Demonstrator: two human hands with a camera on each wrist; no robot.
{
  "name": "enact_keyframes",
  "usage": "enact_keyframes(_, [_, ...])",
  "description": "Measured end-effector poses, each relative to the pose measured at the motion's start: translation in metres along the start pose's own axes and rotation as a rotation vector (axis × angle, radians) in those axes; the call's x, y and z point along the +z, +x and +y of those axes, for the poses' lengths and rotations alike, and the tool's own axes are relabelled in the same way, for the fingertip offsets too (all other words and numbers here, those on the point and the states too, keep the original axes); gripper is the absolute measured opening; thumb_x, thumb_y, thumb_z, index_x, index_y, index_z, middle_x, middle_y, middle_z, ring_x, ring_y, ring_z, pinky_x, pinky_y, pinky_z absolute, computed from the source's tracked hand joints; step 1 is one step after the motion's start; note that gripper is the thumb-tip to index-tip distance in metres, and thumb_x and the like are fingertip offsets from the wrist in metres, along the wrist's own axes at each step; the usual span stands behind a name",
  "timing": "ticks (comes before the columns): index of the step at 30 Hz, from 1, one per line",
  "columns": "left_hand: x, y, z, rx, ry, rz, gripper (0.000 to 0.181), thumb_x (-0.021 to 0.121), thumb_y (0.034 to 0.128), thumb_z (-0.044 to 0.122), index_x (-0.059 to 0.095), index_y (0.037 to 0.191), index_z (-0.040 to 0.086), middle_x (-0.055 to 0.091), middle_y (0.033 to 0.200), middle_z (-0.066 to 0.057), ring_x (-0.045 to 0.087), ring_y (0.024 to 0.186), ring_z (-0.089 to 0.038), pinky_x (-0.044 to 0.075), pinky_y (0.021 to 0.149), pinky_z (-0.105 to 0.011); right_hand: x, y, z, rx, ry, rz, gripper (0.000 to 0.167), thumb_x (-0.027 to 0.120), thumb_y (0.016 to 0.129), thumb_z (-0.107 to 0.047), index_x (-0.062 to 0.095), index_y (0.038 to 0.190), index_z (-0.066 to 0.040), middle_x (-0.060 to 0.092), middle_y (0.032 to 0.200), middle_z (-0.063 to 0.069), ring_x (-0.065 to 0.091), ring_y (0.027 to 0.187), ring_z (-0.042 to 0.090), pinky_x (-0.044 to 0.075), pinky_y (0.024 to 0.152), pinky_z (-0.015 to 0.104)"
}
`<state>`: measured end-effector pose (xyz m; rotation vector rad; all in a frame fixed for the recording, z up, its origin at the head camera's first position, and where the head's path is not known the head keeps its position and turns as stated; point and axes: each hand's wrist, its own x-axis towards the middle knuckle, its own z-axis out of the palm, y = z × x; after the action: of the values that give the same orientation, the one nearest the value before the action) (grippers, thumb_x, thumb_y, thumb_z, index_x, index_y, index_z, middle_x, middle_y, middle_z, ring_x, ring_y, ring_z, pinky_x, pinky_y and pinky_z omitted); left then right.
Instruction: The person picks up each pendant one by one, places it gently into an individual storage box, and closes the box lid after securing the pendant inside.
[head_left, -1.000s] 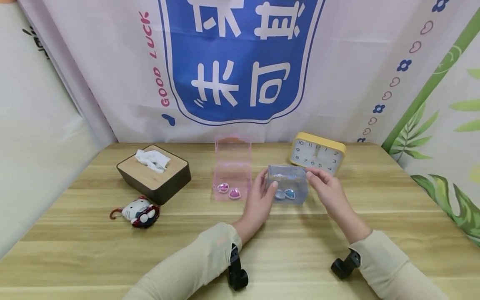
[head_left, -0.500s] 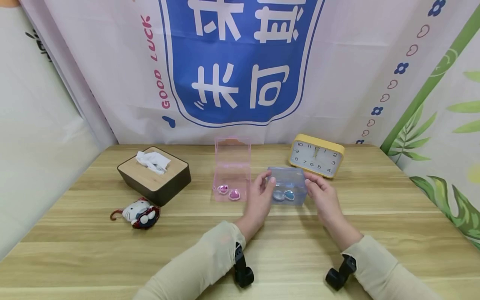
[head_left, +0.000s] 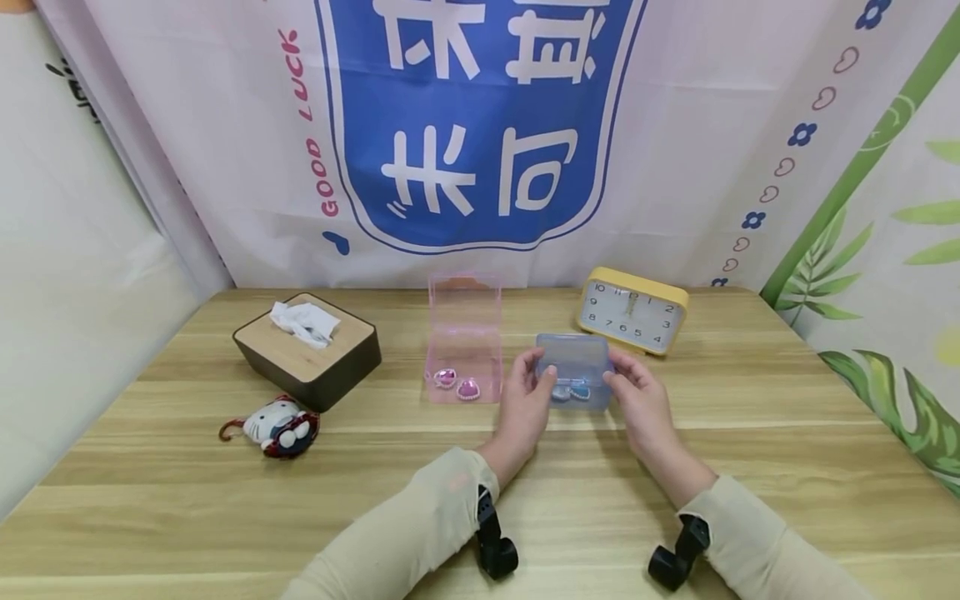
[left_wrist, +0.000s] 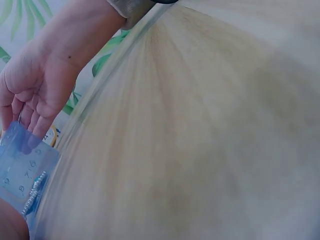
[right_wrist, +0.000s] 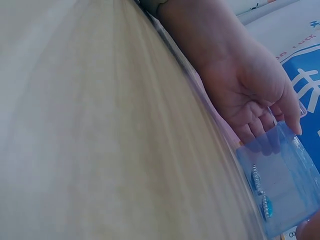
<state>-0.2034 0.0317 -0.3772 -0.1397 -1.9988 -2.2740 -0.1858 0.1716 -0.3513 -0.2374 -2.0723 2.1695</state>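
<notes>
A clear blue plastic box (head_left: 573, 367) sits on the table between both hands. Inside lie two jewel-like pieces (right_wrist: 266, 206) with beaded rims, at least one of them blue. My left hand (head_left: 525, 404) grips the box's left side, thumb at the front and fingers along the side and back. On the right side, my right hand (head_left: 641, 400) holds it with the thumb near the front corner. The exact lid angle cannot be told. Left of it, a pink clear box (head_left: 463, 350) stands with its lid up, holding two pink jewel-like pieces (head_left: 468, 388).
Behind the blue box leans a yellow clock (head_left: 633, 308). A tissue box (head_left: 311, 350) with a wooden top stands at the left, and a cat-shaped plush (head_left: 277, 425) lies in front of it. The wooden table (head_left: 360, 500) meets a printed curtain (head_left: 480, 200) at the back.
Both hands stay on the blue box. The right hand has moved slightly left and its thumb lower. The lid panel has shifted and now covers more of the blue pieces from above.
</notes>
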Motion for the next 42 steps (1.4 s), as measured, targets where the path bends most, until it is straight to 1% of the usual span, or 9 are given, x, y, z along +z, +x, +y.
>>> enact_keyframes(6, [0.001,0.0,-0.003,0.026,-0.011,-0.01,0.037,0.052,0.0896,0.001,0.046,0.126,0.0,0.049,0.135,-0.018,0.046,0.126,-0.027,0.038,0.106,-0.032,0.002,0.0,0.004,0.0,0.005,0.032,0.046,0.043,0.09,0.004,0.037,0.135,0.004,0.039,0.142,0.017,0.038,0.127,0.023,0.035,0.109,0.028])
enact_keyframes(12, [0.003,-0.002,-0.004,0.036,-0.012,-0.013,0.037,0.051,0.0901,0.0,0.045,0.127,-0.002,0.046,0.137,-0.019,0.044,0.127,-0.028,0.036,0.107,-0.033,0.003,-0.002,0.005,0.003,0.004,0.053,0.047,0.043,0.089,0.003,0.037,0.136,0.004,0.037,0.143,0.018,0.036,0.129,0.025,0.031,0.112,0.032])
enact_keyframes(18, [0.0,0.0,-0.001,0.049,0.078,-0.016,0.037,0.054,0.0902,0.006,0.047,0.126,0.002,0.044,0.139,-0.017,0.039,0.131,-0.026,0.032,0.11,-0.035,0.004,-0.001,0.0,0.023,-0.005,0.053,0.046,0.044,0.089,0.002,0.038,0.135,0.004,0.039,0.142,0.017,0.037,0.129,0.024,0.032,0.111,0.032])
enact_keyframes(22, [-0.007,0.0,0.012,0.086,0.186,-0.055,0.043,0.056,0.0899,0.014,0.045,0.131,0.008,0.036,0.146,-0.012,0.031,0.136,-0.026,0.025,0.114,-0.038,0.003,-0.001,-0.008,-0.003,-0.014,0.064,0.046,0.046,0.09,0.0,0.037,0.135,0.004,0.039,0.141,0.017,0.035,0.131,0.024,0.03,0.112,0.03])
enact_keyframes(27, [-0.029,0.002,0.04,0.168,0.267,-0.109,0.049,0.058,0.0886,0.012,0.043,0.135,0.015,0.033,0.148,-0.005,0.031,0.135,-0.027,0.025,0.113,-0.037,0.005,0.004,-0.022,-0.112,-0.019,0.081,0.045,0.047,0.09,0.0,0.039,0.134,0.004,0.039,0.142,0.015,0.034,0.133,0.023,0.03,0.112,0.029])
enact_keyframes(28, [-0.034,0.002,0.045,0.19,0.271,-0.112,0.05,0.058,0.088,0.01,0.043,0.135,0.014,0.035,0.148,-0.004,0.032,0.135,-0.027,0.033,0.11,-0.038,0.006,0.004,-0.025,-0.132,-0.015,0.075,0.045,0.047,0.09,0.001,0.039,0.134,0.004,0.04,0.142,0.015,0.034,0.133,0.023,0.031,0.112,0.029])
enact_keyframes(31, [-0.054,0.004,0.054,0.244,0.28,-0.096,0.049,0.058,0.0864,0.004,0.046,0.133,0.01,0.042,0.143,-0.009,0.037,0.132,-0.027,0.038,0.107,-0.036,0.012,0.007,-0.033,-0.158,-0.01,0.035,0.046,0.046,0.09,0.001,0.039,0.135,0.004,0.039,0.142,0.015,0.034,0.133,0.023,0.031,0.112,0.029])
enact_keyframes(34, [-0.076,0.004,0.061,0.261,0.297,-0.071,0.047,0.057,0.0861,0.001,0.048,0.132,0.007,0.046,0.139,-0.012,0.041,0.129,-0.027,0.041,0.104,-0.034,0.022,0.01,-0.039,-0.154,0.008,-0.019,0.046,0.046,0.09,0.003,0.038,0.135,0.005,0.038,0.142,0.017,0.034,0.133,0.025,0.03,0.112,0.031])
enact_keyframes(42, [-0.124,0.001,0.068,0.263,0.295,0.026,0.046,0.057,0.0839,-0.005,0.049,0.128,-0.001,0.048,0.136,-0.017,0.042,0.129,-0.027,0.035,0.109,-0.033,0.058,0.023,-0.049,-0.082,-0.057,-0.167,0.049,0.049,0.09,-0.002,0.037,0.137,0.001,0.04,0.142,0.016,0.037,0.131,0.026,0.031,0.112,0.034])
